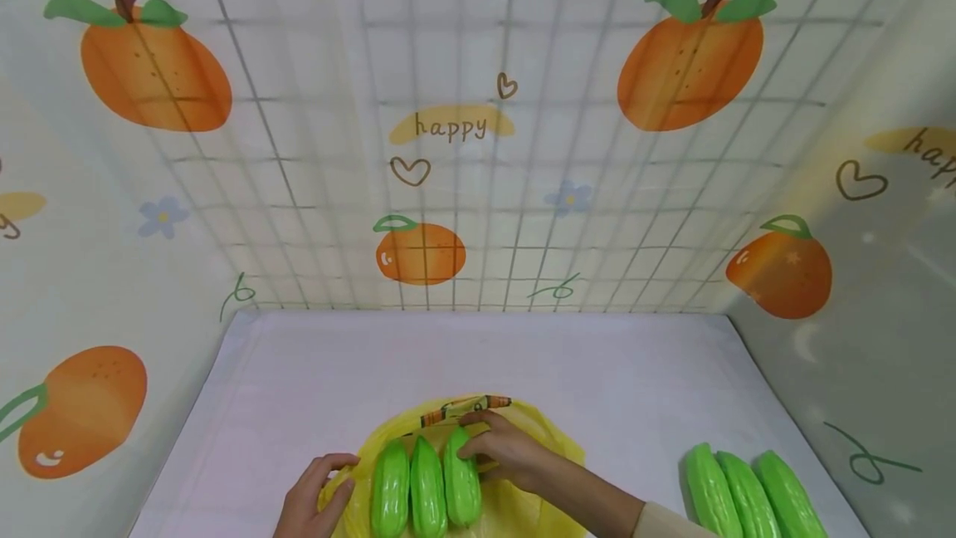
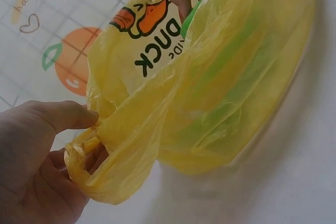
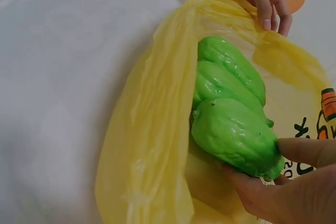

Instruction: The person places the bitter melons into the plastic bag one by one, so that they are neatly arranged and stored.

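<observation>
My left hand (image 2: 39,156) holds the handle loop of a yellow plastic bag (image 2: 136,124), with thumb and fingers at the loop. The bag lies with its mouth spread, a duck print on its far side. Three glossy green gourds (image 1: 428,488), wrinkled like bitter melons, lie side by side in it. My right hand (image 3: 294,182) reaches into the mouth and grips the rightmost gourd (image 3: 236,135) near one end, thumb on one side and fingers under the other. In the left wrist view the gourds show dimly through the plastic.
Three more green gourds (image 1: 747,492) lie in a row at the right of the white table (image 1: 336,355). Patterned cloth walls (image 1: 478,40) with printed oranges stand behind the table and along both sides.
</observation>
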`<state>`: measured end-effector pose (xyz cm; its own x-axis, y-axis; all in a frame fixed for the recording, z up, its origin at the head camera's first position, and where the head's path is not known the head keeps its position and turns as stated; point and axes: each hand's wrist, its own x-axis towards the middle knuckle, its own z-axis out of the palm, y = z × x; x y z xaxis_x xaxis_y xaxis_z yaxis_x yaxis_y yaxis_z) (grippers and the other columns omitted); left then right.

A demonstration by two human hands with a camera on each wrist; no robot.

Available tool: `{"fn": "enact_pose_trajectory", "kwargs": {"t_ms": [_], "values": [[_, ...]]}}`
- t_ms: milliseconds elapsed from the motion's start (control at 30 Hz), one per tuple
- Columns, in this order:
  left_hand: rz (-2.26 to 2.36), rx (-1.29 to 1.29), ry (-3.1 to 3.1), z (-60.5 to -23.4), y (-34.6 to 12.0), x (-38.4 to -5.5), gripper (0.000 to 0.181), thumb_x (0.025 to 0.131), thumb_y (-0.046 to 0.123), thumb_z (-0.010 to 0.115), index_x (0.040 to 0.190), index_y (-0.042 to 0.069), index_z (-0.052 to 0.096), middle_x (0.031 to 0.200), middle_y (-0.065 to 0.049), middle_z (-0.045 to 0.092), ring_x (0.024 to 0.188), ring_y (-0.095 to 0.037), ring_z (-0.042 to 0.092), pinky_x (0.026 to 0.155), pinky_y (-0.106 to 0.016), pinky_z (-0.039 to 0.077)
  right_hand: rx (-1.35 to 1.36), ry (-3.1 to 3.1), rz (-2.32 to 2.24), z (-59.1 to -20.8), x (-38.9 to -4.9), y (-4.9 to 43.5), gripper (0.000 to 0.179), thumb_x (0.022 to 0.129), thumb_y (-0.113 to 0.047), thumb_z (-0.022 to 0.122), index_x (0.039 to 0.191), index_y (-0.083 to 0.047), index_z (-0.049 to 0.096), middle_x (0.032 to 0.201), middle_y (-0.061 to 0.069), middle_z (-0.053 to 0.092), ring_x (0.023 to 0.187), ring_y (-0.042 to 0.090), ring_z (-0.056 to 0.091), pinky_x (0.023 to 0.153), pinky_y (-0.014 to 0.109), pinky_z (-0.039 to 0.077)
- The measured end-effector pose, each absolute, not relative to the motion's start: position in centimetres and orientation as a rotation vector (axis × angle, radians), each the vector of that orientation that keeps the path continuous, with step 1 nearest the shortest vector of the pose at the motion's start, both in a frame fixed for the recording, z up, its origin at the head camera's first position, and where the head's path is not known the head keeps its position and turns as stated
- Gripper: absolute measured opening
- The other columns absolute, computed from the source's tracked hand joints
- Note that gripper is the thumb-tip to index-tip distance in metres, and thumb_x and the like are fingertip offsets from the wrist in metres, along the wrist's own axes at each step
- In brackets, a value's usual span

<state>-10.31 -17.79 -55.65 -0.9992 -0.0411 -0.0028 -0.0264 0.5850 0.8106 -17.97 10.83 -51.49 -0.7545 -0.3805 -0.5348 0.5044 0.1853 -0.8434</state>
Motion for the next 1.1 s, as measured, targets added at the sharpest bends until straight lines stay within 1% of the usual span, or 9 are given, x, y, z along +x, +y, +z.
{"fn": "enact_pose_trajectory", "kwargs": {"t_ms": [133,233,333,467,567,667,733,900,1100], "values": [[-1.43,0.041,-2.771,-55.5,-17.7,-10.2,0.017,0.095,0.015,0.067,0.111,0.021,0.068,0.104,0.009,0.062,0.105,-0.017,0.06,0.085,-0.04,0.047,0.122,1.81,-1.658,-51.7,-17.7,10.4,0.062,0.087,-0.002,0.064,0.142,0.005,0.037,0.109,0.02,0.06,0.092,0.031,0.064,0.081,0.051,0.053],[-1.429,0.027,-2.761,-55.5,-17.7,-10.1,0.017,0.095,0.016,0.067,0.111,0.021,0.068,0.104,0.009,0.062,0.104,-0.017,0.06,0.084,-0.04,0.047,0.124,1.823,-1.667,-51.9,-17.6,10.1,0.062,0.086,0.0,0.064,0.141,0.006,0.038,0.109,0.022,0.059,0.092,0.032,0.063,0.081,0.052,0.053],[-1.43,0.031,-2.753,-55.6,-17.7,-10.0,0.017,0.095,0.016,0.068,0.111,0.022,0.068,0.104,0.01,0.061,0.104,-0.016,0.06,0.084,-0.039,0.047,0.131,1.826,-1.672,-52.1,-17.5,9.9,0.06,0.086,0.001,0.064,0.14,0.005,0.039,0.116,0.024,0.055,0.096,0.034,0.061,0.082,0.053,0.052],[-1.413,0.037,-2.745,-55.9,-17.7,-10.0,0.017,0.095,0.015,0.068,0.11,0.023,0.068,0.103,0.012,0.061,0.103,-0.014,0.06,0.084,-0.038,0.047,0.132,1.84,-1.665,-52.5,-17.5,9.8,0.057,0.085,0.002,0.064,0.138,0.005,0.042,0.133,0.028,0.041,0.104,0.038,0.058,0.083,0.056,0.051],[-1.407,0.04,-2.75,-56.0,-17.8,-10.1,0.017,0.095,0.015,0.068,0.111,0.023,0.068,0.104,0.012,0.061,0.103,-0.014,0.06,0.084,-0.038,0.048,0.126,1.849,-1.666,-52.8,-17.3,9.8,0.058,0.084,0.003,0.064,0.137,0.006,0.042,0.138,0.03,0.034,0.108,0.041,0.056,0.084,0.058,0.051],[-1.432,0.058,-2.755,-55.9,-17.8,-10.1,0.017,0.095,0.016,0.068,0.111,0.023,0.068,0.104,0.012,0.061,0.104,-0.014,0.06,0.085,-0.039,0.047,0.114,1.861,-1.665,-52.9,-17.0,9.7,0.058,0.083,0.003,0.064,0.136,0.007,0.041,0.136,0.029,0.038,0.108,0.04,0.056,0.084,0.058,0.051],[-1.446,0.052,-2.755,-55.8,-17.8,-10.1,0.017,0.096,0.017,0.067,0.111,0.023,0.068,0.104,0.011,0.062,0.105,-0.015,0.06,0.085,-0.04,0.047,0.096,1.875,-1.659,-52.9,-16.9,9.7,0.058,0.082,0.003,0.064,0.135,0.007,0.042,0.13,0.028,0.043,0.104,0.037,0.057,0.082,0.057,0.052],[-1.47,0.005,-2.742,-55.6,-17.8,-10.0,0.015,0.097,0.02,0.066,0.112,0.02,0.067,0.106,0.009,0.062,0.106,-0.02,0.06,0.085,-0.043,0.047,0.028,1.968,-1.606,-52.8,-16.7,9.6,0.055,0.083,0.001,0.063,0.134,0.007,0.044,0.117,0.026,0.051,0.097,0.032,0.057,0.078,0.049,0.052],[-1.475,-0.007,-2.722,-55.6,-17.9,-10.2,0.016,0.096,0.018,0.067,0.112,0.02,0.068,0.106,0.009,0.062,0.107,-0.02,0.06,0.086,-0.046,0.048,0.045,2.057,-1.554,-52.5,-16.9,9.7,0.045,0.087,-0.003,0.06,0.13,0.005,0.048,0.119,0.023,0.052,0.103,0.036,0.056,0.08,0.057,0.051]]}}
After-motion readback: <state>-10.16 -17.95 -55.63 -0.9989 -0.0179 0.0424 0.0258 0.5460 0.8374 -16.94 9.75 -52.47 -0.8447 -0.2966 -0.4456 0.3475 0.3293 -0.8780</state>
